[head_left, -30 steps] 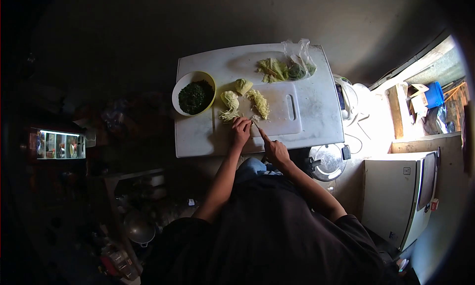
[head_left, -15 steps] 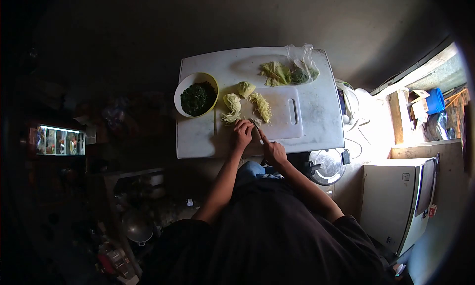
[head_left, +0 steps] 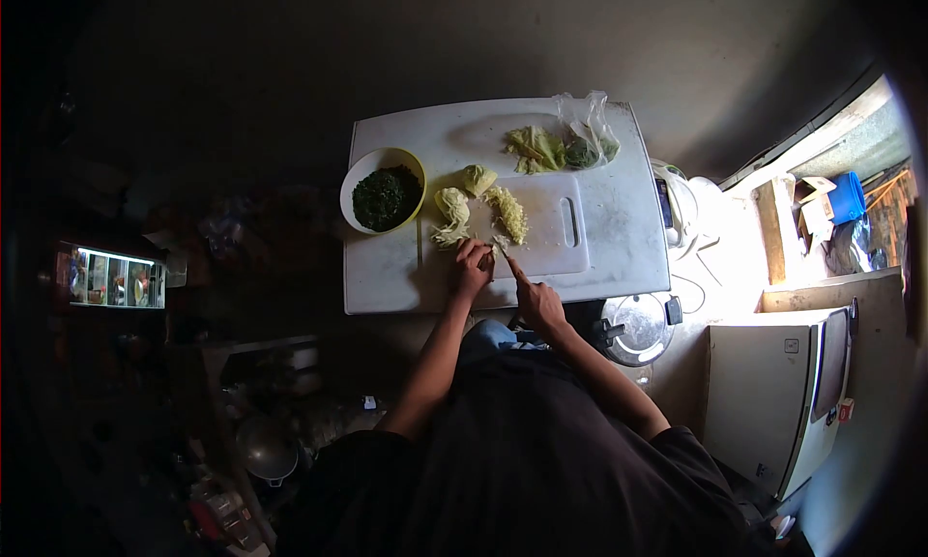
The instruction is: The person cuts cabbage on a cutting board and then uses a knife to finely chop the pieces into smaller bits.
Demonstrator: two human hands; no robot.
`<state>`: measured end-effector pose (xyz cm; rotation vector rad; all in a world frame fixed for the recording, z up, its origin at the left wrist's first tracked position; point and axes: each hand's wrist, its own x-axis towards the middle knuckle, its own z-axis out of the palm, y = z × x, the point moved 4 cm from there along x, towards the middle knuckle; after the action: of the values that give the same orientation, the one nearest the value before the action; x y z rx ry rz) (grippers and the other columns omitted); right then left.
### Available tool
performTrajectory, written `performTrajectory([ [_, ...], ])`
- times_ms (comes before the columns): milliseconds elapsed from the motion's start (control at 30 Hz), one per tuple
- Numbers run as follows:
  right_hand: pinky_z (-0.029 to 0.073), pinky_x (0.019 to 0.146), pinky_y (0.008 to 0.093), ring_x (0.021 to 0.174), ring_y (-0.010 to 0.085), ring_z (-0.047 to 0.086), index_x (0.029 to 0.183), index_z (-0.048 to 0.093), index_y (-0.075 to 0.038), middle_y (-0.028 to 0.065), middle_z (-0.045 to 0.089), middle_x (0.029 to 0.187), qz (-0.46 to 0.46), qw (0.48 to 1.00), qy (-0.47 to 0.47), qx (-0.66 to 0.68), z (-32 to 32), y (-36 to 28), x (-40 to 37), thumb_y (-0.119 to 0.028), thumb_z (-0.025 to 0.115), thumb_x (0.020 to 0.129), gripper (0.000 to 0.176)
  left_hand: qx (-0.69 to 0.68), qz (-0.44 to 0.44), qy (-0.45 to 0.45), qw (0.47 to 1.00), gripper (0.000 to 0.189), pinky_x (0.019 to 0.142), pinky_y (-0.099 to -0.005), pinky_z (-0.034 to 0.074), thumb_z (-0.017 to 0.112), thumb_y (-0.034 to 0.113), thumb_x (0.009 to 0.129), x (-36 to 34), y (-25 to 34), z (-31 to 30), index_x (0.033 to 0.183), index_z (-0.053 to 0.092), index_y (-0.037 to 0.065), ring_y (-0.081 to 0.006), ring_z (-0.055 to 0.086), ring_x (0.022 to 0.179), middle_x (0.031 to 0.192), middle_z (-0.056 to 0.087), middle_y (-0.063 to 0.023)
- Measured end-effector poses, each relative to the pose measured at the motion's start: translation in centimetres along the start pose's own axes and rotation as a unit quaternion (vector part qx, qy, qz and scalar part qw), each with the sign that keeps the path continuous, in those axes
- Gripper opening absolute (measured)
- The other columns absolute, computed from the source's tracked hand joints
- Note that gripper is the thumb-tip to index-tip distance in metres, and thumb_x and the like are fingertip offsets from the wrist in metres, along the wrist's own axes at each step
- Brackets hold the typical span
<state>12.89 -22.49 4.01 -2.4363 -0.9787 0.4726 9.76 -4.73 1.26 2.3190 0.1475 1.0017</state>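
My right hand (head_left: pixel 542 304) is wrapped round a knife (head_left: pixel 506 252), its blade pointing up and left over the white cutting board (head_left: pixel 556 257). Beside the blade, my left hand (head_left: pixel 472 265) has its fingers curled over a pale piece of cabbage (head_left: pixel 497 251), mostly hidden by the fingers. Finely chopped cabbage (head_left: pixel 507 215) lies in a pile on the board just beyond the knife. To the left are loose cabbage leaves and shreds (head_left: pixel 451 209), and past them a larger cabbage chunk (head_left: pixel 478 179) at the board's corner.
A yellow-green bowl (head_left: pixel 422 170) with dark chopped greens stands on the left of the white table (head_left: pixel 619 228). Outer leaves (head_left: pixel 535 149) and a clear plastic bag (head_left: pixel 597 131) lie at the back. A lidded pot (head_left: pixel 639 331) and white fridge (head_left: pixel 764 393) are at right.
The knife has turned slightly more upright, and my left fingers are curled in more. The whole view has shifted a little; the food lies much as before.
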Motion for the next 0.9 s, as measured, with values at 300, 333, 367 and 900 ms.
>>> performTrajectory([
  [300, 0.048, 0.058, 0.0562, 0.058, 0.044, 0.062, 0.156, 0.019, -0.024, 0.0243, 0.06, 0.061, -0.014, 1.0, -0.009, -0.006, 0.5, -0.2, -0.7, -0.008, 0.05, 0.088, 0.077, 0.005, -0.034, 0.006, 0.999, 0.008, 0.074, -0.0408, 0.051, 0.07, 0.001, 0.077, 0.2, 0.4, -0.6, 0.084, 0.067, 0.004, -0.0315, 0.06, 0.083, 0.086, 0.064, -0.0101],
  [333, 0.049, 0.058, 0.056, 0.058, 0.0442, 0.062, 0.156, 0.019, -0.024, 0.0245, 0.061, 0.061, -0.006, 1.0, -0.02, -0.008, 0.5, -0.3, -0.7, -0.008, 0.05, 0.087, 0.078, 0.011, -0.033, 0.004, 0.999, 0.008, 0.074, -0.0408, 0.051, 0.07, 0.001, 0.077, 0.2, 0.4, -0.6, 0.084, 0.067, 0.004, -0.0316, 0.06, 0.083, 0.086, 0.063, -0.01],
  [367, 0.049, 0.059, 0.0559, 0.059, 0.0445, 0.063, 0.156, 0.018, -0.024, 0.0248, 0.061, 0.062, 0.002, 0.999, -0.03, -0.011, 0.4, -0.4, -0.7, -0.008, 0.051, 0.086, 0.079, 0.011, -0.033, 0.003, 0.999, 0.008, 0.074, -0.0408, 0.051, 0.07, 0.001, 0.077, 0.2, 0.3, -0.5, 0.084, 0.067, 0.004, -0.0316, 0.06, 0.083, 0.086, 0.063, -0.01],
  [900, 0.051, 0.067, 0.0564, 0.068, 0.0445, 0.065, 0.156, 0.018, -0.026, 0.0262, 0.064, 0.073, 0.031, 0.998, -0.055, 0.031, 1.8, -0.1, 0.1, -0.007, 0.045, 0.091, 0.073, 0.013, -0.023, -0.018, 0.999, 0.006, 0.074, -0.0409, 0.051, 0.068, 0.0, 0.077, 0.4, 0.9, -0.7, 0.082, 0.066, 0.004, -0.0324, 0.061, 0.082, 0.086, 0.063, -0.0102],
])
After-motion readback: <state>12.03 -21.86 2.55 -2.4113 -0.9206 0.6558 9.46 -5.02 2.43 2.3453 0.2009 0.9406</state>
